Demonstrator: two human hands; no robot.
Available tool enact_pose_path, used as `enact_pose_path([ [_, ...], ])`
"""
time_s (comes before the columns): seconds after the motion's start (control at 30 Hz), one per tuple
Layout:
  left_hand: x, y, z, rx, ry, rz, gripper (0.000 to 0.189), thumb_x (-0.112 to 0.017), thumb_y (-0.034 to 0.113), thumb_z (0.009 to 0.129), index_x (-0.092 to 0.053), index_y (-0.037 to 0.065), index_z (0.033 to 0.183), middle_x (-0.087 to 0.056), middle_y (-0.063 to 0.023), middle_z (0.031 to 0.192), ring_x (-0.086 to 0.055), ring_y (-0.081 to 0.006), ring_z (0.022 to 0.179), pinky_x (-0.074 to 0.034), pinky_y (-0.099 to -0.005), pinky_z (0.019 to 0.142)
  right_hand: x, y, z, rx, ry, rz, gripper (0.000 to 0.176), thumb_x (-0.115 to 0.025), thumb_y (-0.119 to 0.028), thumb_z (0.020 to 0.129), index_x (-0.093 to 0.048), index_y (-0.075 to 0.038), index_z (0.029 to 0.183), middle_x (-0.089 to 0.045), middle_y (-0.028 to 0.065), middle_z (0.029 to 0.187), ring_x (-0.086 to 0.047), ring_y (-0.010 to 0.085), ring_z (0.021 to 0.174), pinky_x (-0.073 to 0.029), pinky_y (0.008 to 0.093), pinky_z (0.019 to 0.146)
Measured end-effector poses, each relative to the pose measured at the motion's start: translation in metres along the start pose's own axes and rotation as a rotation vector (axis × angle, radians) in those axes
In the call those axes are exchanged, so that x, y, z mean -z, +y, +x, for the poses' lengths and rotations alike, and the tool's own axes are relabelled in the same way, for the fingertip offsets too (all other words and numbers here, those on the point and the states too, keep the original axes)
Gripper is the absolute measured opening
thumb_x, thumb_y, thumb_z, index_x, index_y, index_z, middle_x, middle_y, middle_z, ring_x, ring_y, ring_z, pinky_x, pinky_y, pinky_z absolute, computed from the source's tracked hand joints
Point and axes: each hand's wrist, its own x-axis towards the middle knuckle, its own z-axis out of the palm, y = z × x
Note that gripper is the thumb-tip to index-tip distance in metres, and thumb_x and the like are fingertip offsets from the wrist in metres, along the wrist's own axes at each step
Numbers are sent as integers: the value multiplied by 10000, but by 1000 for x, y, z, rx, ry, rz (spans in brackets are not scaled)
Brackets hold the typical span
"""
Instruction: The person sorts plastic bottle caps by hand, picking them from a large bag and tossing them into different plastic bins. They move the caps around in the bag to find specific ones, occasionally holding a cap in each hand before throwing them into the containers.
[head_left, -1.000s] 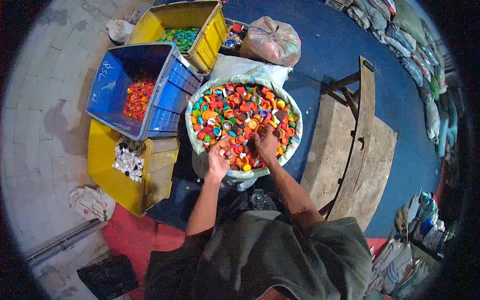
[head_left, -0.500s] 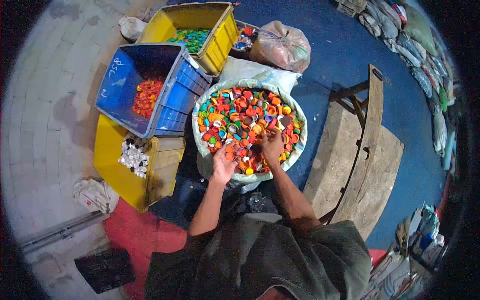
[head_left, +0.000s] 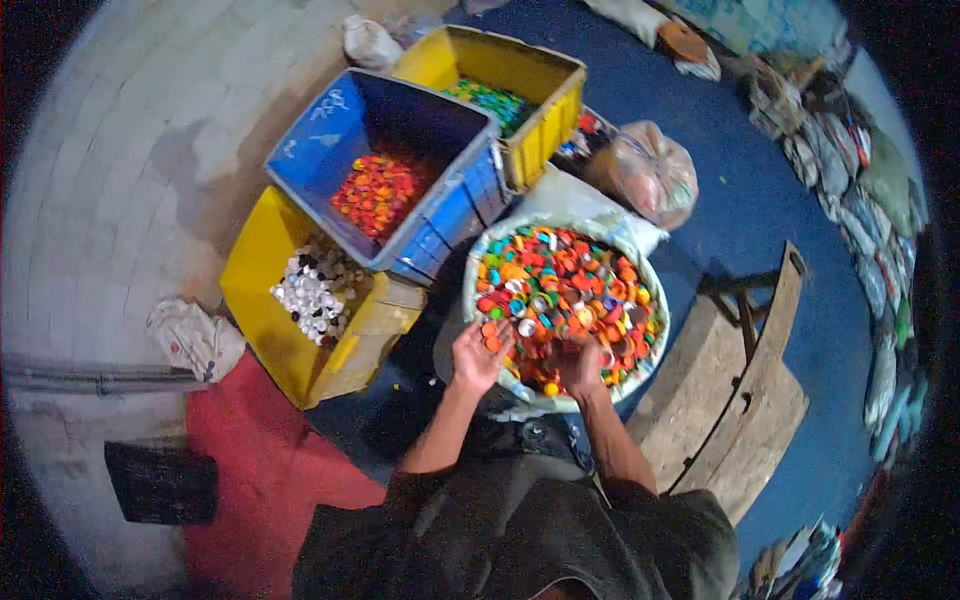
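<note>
A large round sack with a rolled pale-green rim (head_left: 661, 300) is full of mixed plastic bottle caps (head_left: 560, 275), many of them red and orange. At its near left edge my left hand (head_left: 478, 360) is turned palm up, with a few orange bottle caps (head_left: 491, 337) held at its fingers. Over the near part of the caps is my right hand (head_left: 584, 370), its fingers curled and smeared by motion. Whether a cap is in it cannot be made out.
Left of the sack stand a blue bin (head_left: 398, 110) with red and orange caps, a yellow bin (head_left: 250, 270) with white and some dark caps, and another yellow bin (head_left: 550, 125) with green and blue caps. A wooden bench (head_left: 735, 390) stands right. Behind is a tied plastic bag (head_left: 650, 175).
The view has swung left, so the bins and sack appear farther right. My right hand has drawn back toward the sack's near edge. My left hand still holds orange caps.
</note>
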Motion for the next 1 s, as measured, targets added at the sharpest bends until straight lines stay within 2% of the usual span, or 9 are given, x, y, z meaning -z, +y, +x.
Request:
enact_pose_path([
  [0.17, -11, 85, 20, -58, 38, -49, 409, -511, 367, 910, -517, -24, 1029, -565, -135, 940, -565, -278, 858, -499, -389, 835, -70, 38, 49, 69, -13, 37, 159, -466, -152, 865, -573, -36, 840, -590, 83, 850, -547, 198, 836, -425, 329, 784],
  [0.27, -91, 165, 9, -263, -134, -229, 439, -622, 392, 841, -518, -24, 940, -570, -130, 886, -562, -281, 832, -474, -387, 831, -150, 30, 90, 167, -433, 21, 169, -513, -207, 815, -546, -42, 826, -562, 72, 882, -530, 243, 915, -388, 370, 899],
  [0.3, -96, 192, 14, -312, -395, -208, 497, -629, 420, 837, -489, -39, 969, -565, -153, 927, -550, -298, 847, -456, -408, 857, -206, 15, 67, 162, -509, 82, 188, -521, -186, 802, -536, -23, 895, -565, 87, 970, -525, 251, 982, -385, 388, 937],
  [0.33, -97, 220, 16, -309, -509, -201, 643, -612, 446, 832, -446, -122, 1086, -533, -243, 1102, -523, -337, 1047, -379, -465, 1002, -233, 10, 72, 187, -388, 72, 437, -481, -123, 834, -414, 97, 1204, -526, 208, 1157, -533, 312, 1070, -393, 404, 998],
  [0.4, -144, 233, -17, -498, -184, -198, 760, -602, 438, 838, -344, -161, 1228, -404, -285, 1302, -404, -352, 1231, -312, -470, 1072, -272, 7, 74, 239, -352, 39, 509, -538, -123, 778, -430, 37, 1250, -489, 151, 1222, -501, 292, 1095, -385, 406, 982],
  [0.5, -129, 239, -19, -450, -199, -195, 814, -593, 400, 857, -232, -144, 1342, -280, -269, 1419, -286, -355, 1334, -265, -481, 1105, -280, 15, 71, 347, -294, 37, 551, -556, -84, 783, -400, 55, 1292, -473, 164, 1222, -508, 288, 1070, -416, 390, 951],
  [0.63, -78, 191, 2, -426, -135, 2, 665, -588, 314, 878, -319, -76, 1345, -385, -208, 1373, -369, -313, 1289, -302, -469, 1091, -207, 47, 74, 386, -188, -237, 454, -584, -33, 830, -451, 67, 1252, -538, 138, 1152, -567, 213, 978, -479, 319, 842],
  [0.8, -17, 91, 24, -137, 46, 418, 260, -621, 224, 855, -565, 57, 1046, -610, -32, 914, -553, -159, 768, -475, -325, 694, -85, 67, 24, 265, 104, -612, 386, -540, -48, 821, -512, 10, 1201, -610, 78, 1010, -608, 177, 897, -492, 307, 767],
  [1.0, 10, -17, 42, -236, -212, 1271, 387, -713, 103, 794, -501, -3, 1100, -623, -60, 889, -601, -143, 773, -482, -281, 703, 49, 87, -28, 458, 458, -609, 371, -563, -7, 795, -530, 30, 1162, -613, 79, 978, -611, 168, 832, -488, 277, 708],
])
